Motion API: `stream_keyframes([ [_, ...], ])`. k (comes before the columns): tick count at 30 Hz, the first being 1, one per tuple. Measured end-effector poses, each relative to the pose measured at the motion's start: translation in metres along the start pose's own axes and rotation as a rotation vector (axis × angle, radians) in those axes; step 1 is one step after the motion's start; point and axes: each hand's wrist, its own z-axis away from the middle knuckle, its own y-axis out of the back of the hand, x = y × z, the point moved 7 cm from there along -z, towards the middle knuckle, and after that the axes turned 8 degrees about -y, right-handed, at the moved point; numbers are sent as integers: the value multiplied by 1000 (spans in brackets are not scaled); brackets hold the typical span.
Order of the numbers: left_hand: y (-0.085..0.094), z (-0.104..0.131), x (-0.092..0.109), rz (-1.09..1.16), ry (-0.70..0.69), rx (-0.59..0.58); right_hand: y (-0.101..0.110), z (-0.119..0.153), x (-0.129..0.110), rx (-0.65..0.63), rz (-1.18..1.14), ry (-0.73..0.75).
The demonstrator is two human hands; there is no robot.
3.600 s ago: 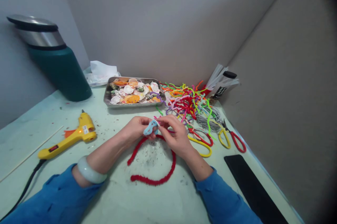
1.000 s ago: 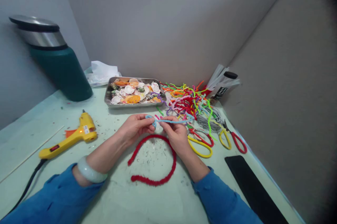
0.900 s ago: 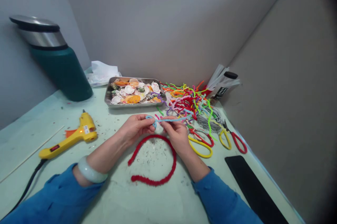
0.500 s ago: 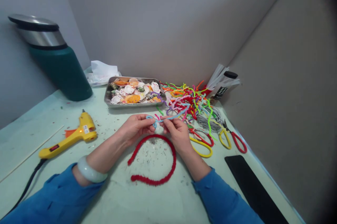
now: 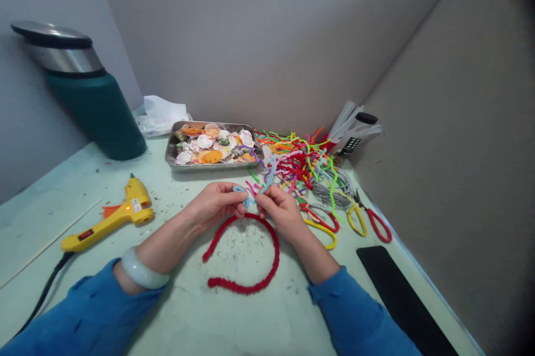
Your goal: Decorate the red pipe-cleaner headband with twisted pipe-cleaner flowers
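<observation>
On my view, a metal tray [image 5: 211,167] holds mixed seashells [image 5: 205,141]; nearer, my left hand [image 5: 217,200] and right hand [image 5: 278,206] pinch a light-blue pipe cleaner [image 5: 271,173] between them, wrists angled inward.

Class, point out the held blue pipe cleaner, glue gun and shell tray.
Blue pipe cleaner [image 5: 271,175], head view, raised end.
Glue gun [image 5: 105,226], head view, yellow handle.
Shell tray [image 5: 213,167], head view, front wall.

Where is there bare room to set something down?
Near tabletop, between the blue sleeves and below the red fuzzy strip; also between the green bottle and thin stick, left of the glue gun. Right of the shell tray is crowded: colored stems, wire coil, scissors.
</observation>
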Motion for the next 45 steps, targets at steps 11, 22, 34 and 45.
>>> stream_keyframes([
  [11, 5, 1, -6, -122, 51, -65, -4, 3, -2, -176, 216, -40],
  [22, -3, 3, -8, -133, 99, -116, -6, 4, 2, -247, 161, -106],
  [34, 3, -2, -3, -53, 2, -27, -1, -3, 4, -21, -80, -83],
  [45, 1, -2, -3, -69, 33, -21, 0, -4, 5, 6, -35, -64],
])
